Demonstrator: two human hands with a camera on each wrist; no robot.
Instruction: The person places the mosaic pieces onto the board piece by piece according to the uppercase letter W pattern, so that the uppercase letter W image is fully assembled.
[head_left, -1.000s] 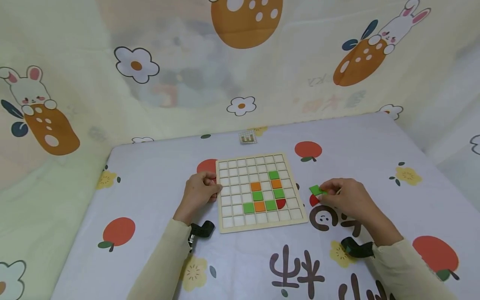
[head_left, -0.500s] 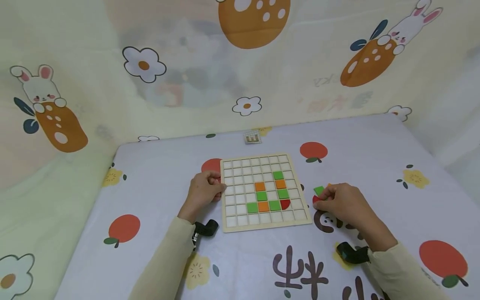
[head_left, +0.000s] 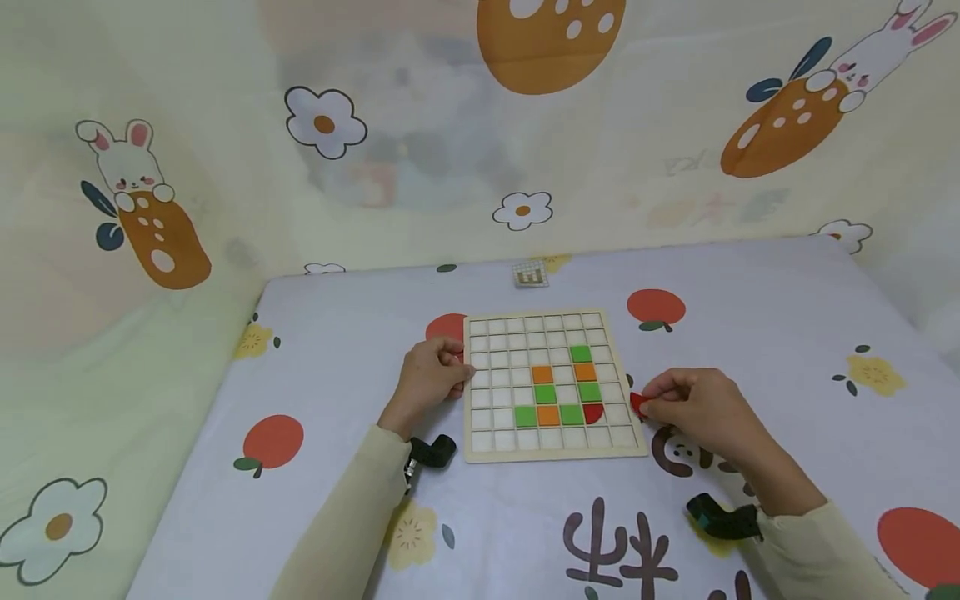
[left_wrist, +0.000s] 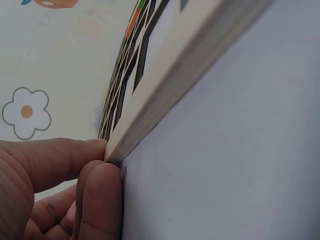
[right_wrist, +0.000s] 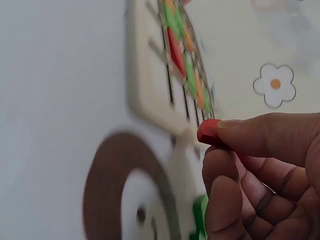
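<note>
A pale wooden grid board (head_left: pixel 555 456) lies on the cloth. Several green and orange square tiles sit in its cells, along with a red tile (head_left: pixel 592 412) that has a rounded corner. At the board's left edge, my left hand (head_left: pixel 429 382) grips the rim between thumb and fingers; the left wrist view shows the thumb (left_wrist: pixel 60 157) right at the frame's edge. Just off the right edge, my right hand (head_left: pixel 705 412) pinches another red tile (right_wrist: pixel 209 131) between thumb and forefinger. Below those fingers, a green tile (right_wrist: pixel 199 217) is partly hidden in the right wrist view.
Behind the board lies a small card (head_left: pixel 530 273) with a grid pattern. The tablecloth (head_left: pixel 352 350) has printed fruit, flowers and brown lettering. A printed curtain (head_left: pixel 420 167) rises at the table's back edge.
My right hand has moved from the loose green tile to a red tile, picked it up and brought it towards the board's right edge. My left hand stays at the board. The head view has shifted left.
</note>
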